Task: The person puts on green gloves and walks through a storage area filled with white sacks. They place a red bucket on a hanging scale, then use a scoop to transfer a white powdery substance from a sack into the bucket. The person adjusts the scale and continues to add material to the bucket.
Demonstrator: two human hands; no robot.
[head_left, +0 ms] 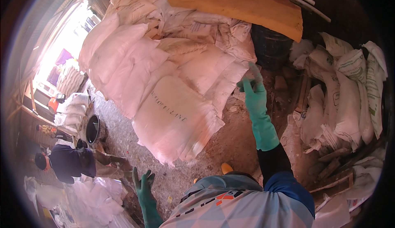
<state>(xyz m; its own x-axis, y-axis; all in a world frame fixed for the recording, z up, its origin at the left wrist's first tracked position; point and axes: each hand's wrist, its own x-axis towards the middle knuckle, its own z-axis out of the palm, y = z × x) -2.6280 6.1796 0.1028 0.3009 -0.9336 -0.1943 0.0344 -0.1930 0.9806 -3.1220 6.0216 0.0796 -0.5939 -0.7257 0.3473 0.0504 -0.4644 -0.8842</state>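
Both of my hands wear long green rubber gloves. My right hand [252,86] is raised beside a stack of filled white sacks, its fingers stretched apart and nothing in it. At the lower left my left hand [144,183] hangs over the floor with spread fingers, holding nothing. In front of me, the nearest full sack [170,119] lies flat at the low end of the stack, dark print across its upper face. More plump sacks [123,59] rise behind it in overlapping layers. Neither hand appears to touch a sack.
A yellow-orange sheet [238,5] lies over a dark drum [269,46] at the back. Printed sacks [345,100] lean along the right, near loose boards [329,168]. To the left are a black tub [93,129], a bending person [74,162] and crumpled white sacking [92,199].
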